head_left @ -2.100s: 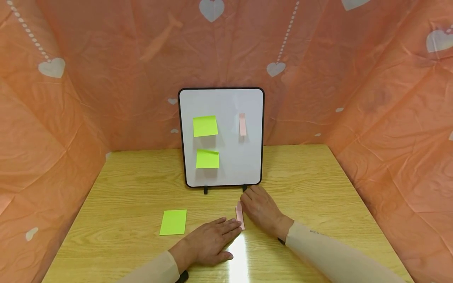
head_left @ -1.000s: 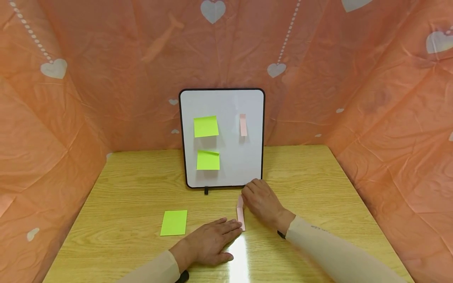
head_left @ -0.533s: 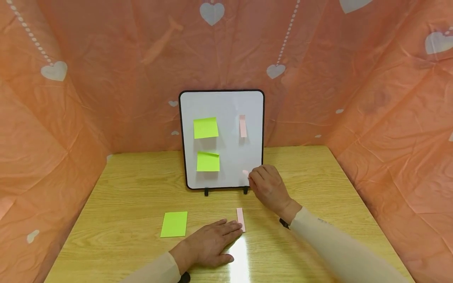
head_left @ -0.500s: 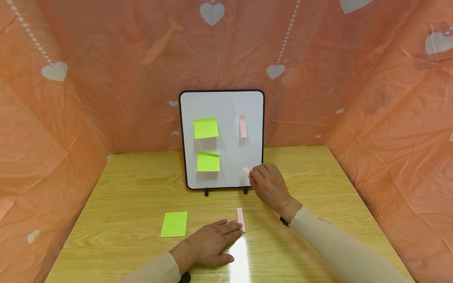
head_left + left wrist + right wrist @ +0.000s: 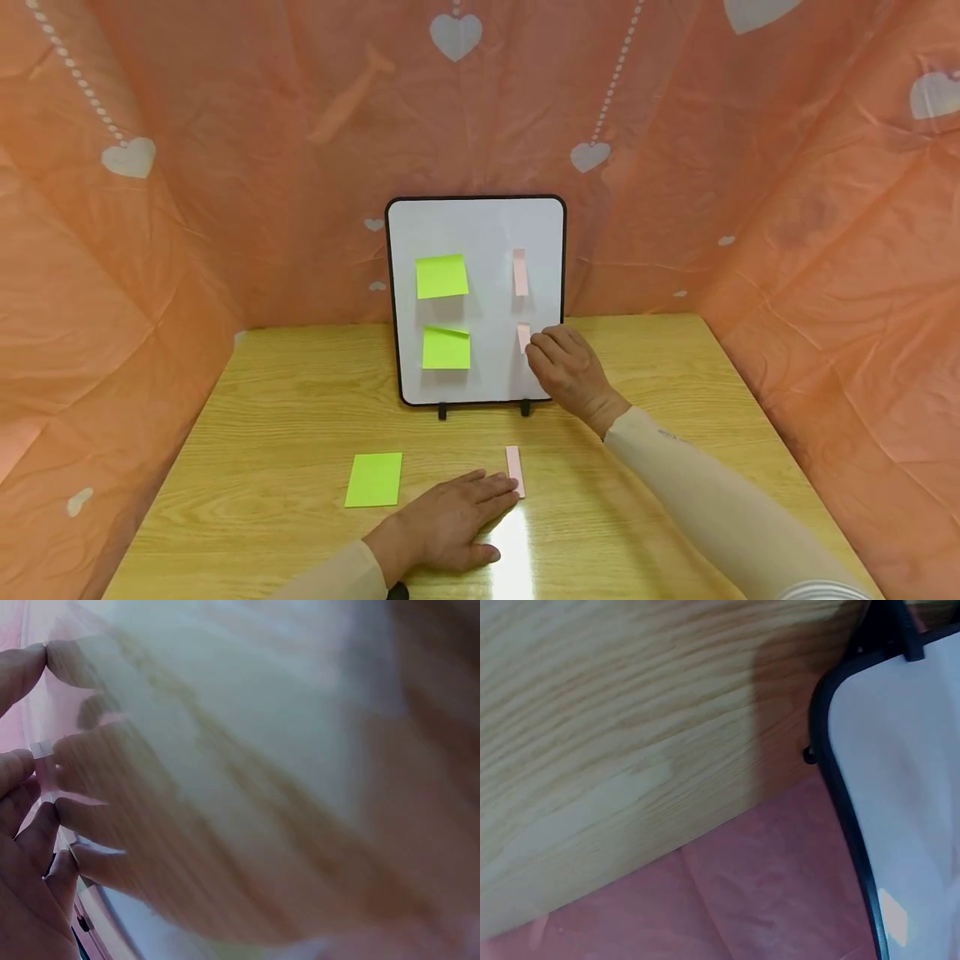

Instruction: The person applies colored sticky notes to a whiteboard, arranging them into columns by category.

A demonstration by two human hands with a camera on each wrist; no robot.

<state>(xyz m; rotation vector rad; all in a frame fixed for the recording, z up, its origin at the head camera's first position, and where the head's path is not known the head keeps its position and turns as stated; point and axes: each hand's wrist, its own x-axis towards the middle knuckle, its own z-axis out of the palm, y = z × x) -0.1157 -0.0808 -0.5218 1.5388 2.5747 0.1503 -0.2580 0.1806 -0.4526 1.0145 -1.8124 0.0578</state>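
My right hand point(image 5: 568, 371) pinches a narrow pink sticky note point(image 5: 523, 337) in front of the lower right of the whiteboard point(image 5: 491, 225). Its lower part is hidden by the fingers, and whether it touches the board I cannot tell. On the table, my left hand point(image 5: 453, 521) lies with fingers extended, the tips on the near end of a narrow pink sticky-note pad point(image 5: 513, 462). The left wrist view shows the left fingers point(image 5: 37, 832) against the shiny tabletop. In the right wrist view the board's black frame point(image 5: 840, 795) appears, without the hand.
Two green sticky notes, an upper one point(image 5: 442, 277) and a lower one point(image 5: 446, 348), hang on the board's left side. Another pink note point(image 5: 520, 272) is stuck at upper right. A green pad point(image 5: 373, 480) lies left on the wooden table point(image 5: 292, 400). Orange cloth point(image 5: 300, 192) surrounds it.
The right hand has peeled the pink note off the pad and carried it up to the whiteboard's lower right. My left hand has stayed on the pad.
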